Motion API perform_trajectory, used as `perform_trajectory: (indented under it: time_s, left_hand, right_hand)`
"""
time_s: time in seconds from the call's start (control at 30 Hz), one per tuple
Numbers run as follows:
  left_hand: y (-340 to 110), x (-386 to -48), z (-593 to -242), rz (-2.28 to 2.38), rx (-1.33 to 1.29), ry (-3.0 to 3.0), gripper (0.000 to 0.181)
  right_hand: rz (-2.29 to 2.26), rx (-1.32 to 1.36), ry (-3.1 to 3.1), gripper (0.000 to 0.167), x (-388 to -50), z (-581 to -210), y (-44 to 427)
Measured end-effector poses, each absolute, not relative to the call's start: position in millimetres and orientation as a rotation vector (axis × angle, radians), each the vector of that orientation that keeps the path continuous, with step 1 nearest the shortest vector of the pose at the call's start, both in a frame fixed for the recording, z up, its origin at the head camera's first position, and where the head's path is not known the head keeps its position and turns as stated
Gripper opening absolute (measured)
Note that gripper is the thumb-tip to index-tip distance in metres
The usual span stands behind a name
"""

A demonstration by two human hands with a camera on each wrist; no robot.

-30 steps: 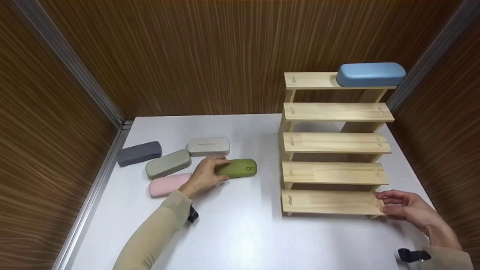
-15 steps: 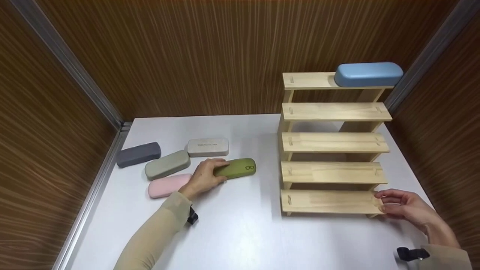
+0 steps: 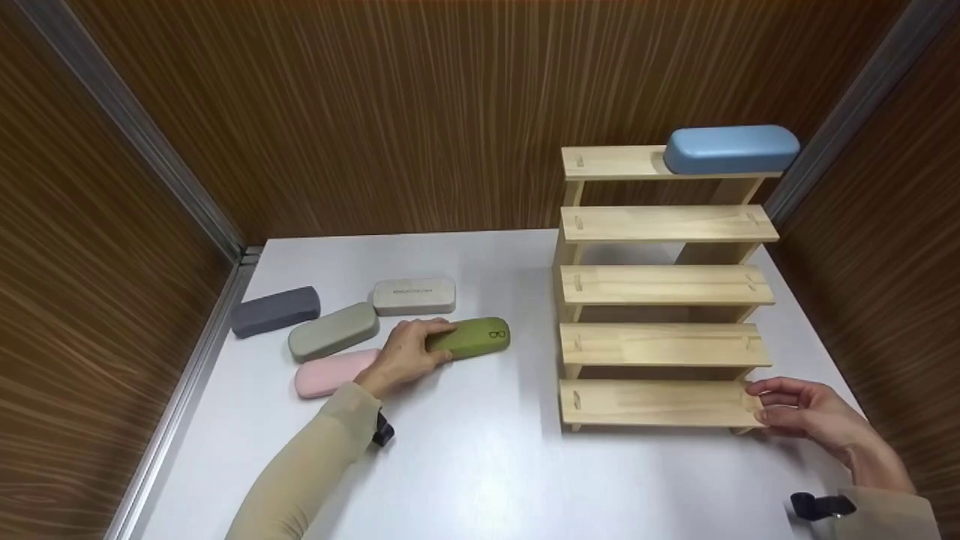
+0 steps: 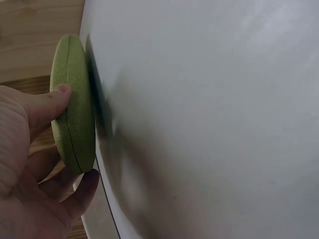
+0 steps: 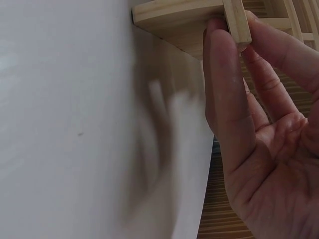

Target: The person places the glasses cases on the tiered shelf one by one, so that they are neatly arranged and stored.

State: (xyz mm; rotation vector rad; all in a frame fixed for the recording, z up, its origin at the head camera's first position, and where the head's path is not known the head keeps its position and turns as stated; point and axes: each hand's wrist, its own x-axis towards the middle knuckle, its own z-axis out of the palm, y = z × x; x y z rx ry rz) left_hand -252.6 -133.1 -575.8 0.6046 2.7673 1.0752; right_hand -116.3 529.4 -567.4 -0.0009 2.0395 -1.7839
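A green glasses case (image 3: 472, 337) with a small glasses print lies on the white table, its left end gripped by my left hand (image 3: 409, 351). In the left wrist view the thumb presses one long side of the green case (image 4: 75, 104) and the fingers reach round its far side and end. My right hand (image 3: 817, 416) pinches the right end of the lowest board of a stepped wooden shelf (image 3: 660, 403). Seen from the right wrist, fingers and thumb take hold of the board's end (image 5: 237, 22). On the shelf's top step rests a blue case (image 3: 731, 150).
Left of the green case lie a pink case (image 3: 334, 373), a grey-green case (image 3: 334, 332), a dark grey case (image 3: 275, 311) and a whitish case (image 3: 414, 296). The pink one is partly behind my left hand. Wood-grain walls (image 3: 390, 112) enclose the table (image 3: 480, 465).
The whole scene shifts slightly left in the head view. Both hands keep their hold, and the green case stays in place on the table.
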Motion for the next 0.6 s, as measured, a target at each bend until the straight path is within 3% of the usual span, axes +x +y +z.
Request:
perform_trajectory:
  time_s: [0.6]
  left_hand:
    - [-128.1, -259.5, -548.8, 1.186, 0.593, 2.722, 0.052]
  right_hand:
    - [-1.796, -0.005, 2.013, 0.045, -115.8, -567.3, 528.8]
